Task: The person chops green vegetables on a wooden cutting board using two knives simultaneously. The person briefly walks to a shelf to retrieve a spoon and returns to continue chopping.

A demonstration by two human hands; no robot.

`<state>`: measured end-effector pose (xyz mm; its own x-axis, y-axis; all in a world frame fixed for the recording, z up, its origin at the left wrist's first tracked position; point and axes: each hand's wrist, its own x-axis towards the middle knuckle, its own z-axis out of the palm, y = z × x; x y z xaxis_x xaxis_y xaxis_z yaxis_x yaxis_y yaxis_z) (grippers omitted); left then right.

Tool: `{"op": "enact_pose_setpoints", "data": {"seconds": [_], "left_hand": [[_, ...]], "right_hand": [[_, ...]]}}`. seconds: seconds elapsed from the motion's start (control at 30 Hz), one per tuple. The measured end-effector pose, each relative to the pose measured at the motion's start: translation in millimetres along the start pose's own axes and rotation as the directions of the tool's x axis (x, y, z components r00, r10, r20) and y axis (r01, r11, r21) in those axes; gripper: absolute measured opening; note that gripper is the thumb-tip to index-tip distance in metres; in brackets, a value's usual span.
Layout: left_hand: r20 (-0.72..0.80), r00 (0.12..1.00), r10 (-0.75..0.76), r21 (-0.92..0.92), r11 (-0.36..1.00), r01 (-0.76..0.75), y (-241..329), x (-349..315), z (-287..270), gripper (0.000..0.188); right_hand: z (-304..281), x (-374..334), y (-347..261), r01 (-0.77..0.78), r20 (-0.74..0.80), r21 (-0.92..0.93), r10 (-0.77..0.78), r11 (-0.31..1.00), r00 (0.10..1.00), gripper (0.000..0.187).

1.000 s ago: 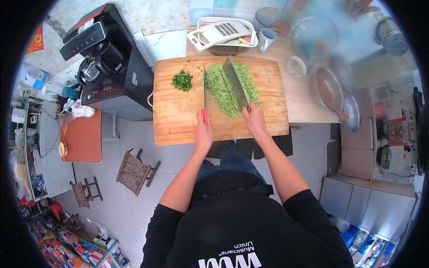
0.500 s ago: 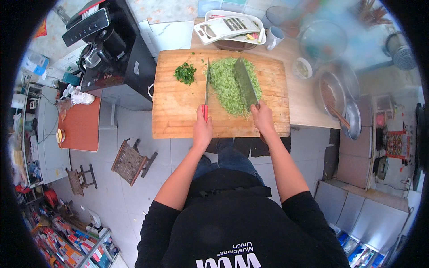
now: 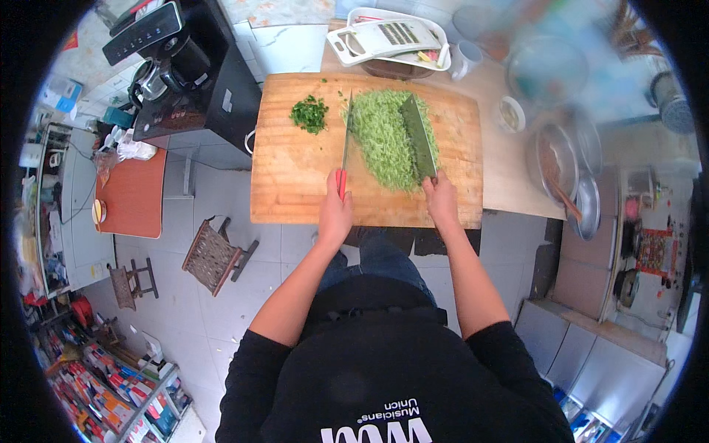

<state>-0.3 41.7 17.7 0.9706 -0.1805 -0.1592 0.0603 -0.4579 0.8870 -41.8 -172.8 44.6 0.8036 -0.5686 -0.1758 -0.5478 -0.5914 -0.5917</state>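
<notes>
Head view: shredded greens [image 3: 380,140] lie ahead, long axis running away, mostly between red-handled knife [image 3: 347,139] gripped in left hand [image 3: 336,213] and cleaver [image 3: 419,138] gripped in right hand [image 3: 442,201], the nearer.

Cutting board [image 3: 288,188]: pale smooth wood, grain showing. Knife [image 3: 347,140]: metal blade, red plastic-looking handle. Cleaver [image 3: 419,136]: dull metal blade. Desk [image 3: 509,181]: smooth wood-look top, matt. Grater [image 3: 384,48]: smooth white plastic. Bowl [image 3: 588,218]: glossy metal. Stool [image 3: 212,258]: rough woven seat. Shirt [image 3: 413,369]: matt black cloth. Floor [image 3: 229,317]: smooth tiles.
</notes>
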Motion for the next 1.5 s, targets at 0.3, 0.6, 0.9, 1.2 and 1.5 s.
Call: {"op": "enact_pose_setpoints", "data": {"seconds": [0.3,0.6,0.9,1.2,1.5], "left_hand": [[0.004,1.0,0.003,-0.02,1.0,-0.002,3.0,0.0,1.3,0.055],[-0.118,0.992,-0.049,-0.068,0.997,0.041,4.3,-15.6,12.7,0.053],[-0.244,0.884,-0.398,-0.202,0.913,0.355,28.5,-49.9,36.8,0.053],[-0.231,0.856,-0.463,-0.259,0.877,0.404,13.4,-42.1,44.4,0.052],[-0.152,0.861,-0.485,-0.313,0.85,0.424,33.6,-22.5,24.5,0.054]], "right_hand": [[-15.5,9.6,25.1,0.071,0.024,-0.048,-0.07,0.996,0.997,0.023],[-93.9,97.6,50.7,0.272,0.12,-0.516,-0.245,0.812,0.962,0.018],[-50.6,216.1,31.1,0.75,0.391,-0.282,-0.642,0.599,0.66,0.017],[-30.9,266.6,-23.3,0.93,0.572,0.007,-0.764,0.368,0.298,0.016],[-83.6,220.7,-8.8,0.957,0.691,-0.022,-0.688,0.289,0.223,0.014]]}}
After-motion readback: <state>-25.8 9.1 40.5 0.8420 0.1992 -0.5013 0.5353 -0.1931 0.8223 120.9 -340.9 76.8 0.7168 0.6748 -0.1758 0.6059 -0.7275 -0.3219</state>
